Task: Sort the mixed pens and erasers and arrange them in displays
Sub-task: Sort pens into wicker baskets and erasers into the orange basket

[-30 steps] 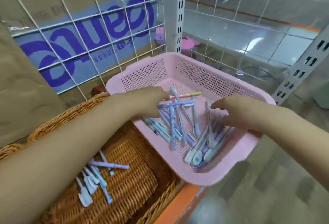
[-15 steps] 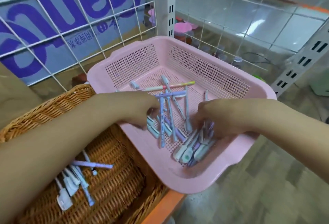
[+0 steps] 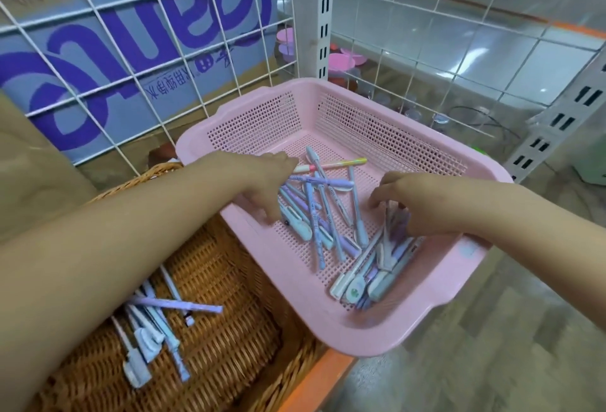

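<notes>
Left hand (image 3: 262,188) down among the pens (image 3: 323,211) in the basket (image 3: 377,342), grip unclear; right hand (image 3: 416,205) curls round more. They look light, stiff and slick, so pinch mid-barrel.

- Pink plastic basket (image 3: 360,342): one.
- Wicker basket (image 3: 229,329): one.
- Hands: two, left hand (image 3: 265,182) and right hand (image 3: 416,202).
- Pink-and-yellow pen (image 3: 337,164): one.
- Blue and lilac pens (image 3: 314,224) in the pink basket: over a dozen; overlap prevents an exact count.
- Pale pens (image 3: 177,304) in the wicker basket: roughly seven, partly hidden.
- Cardboard box (image 3: 157,18): one.
</notes>
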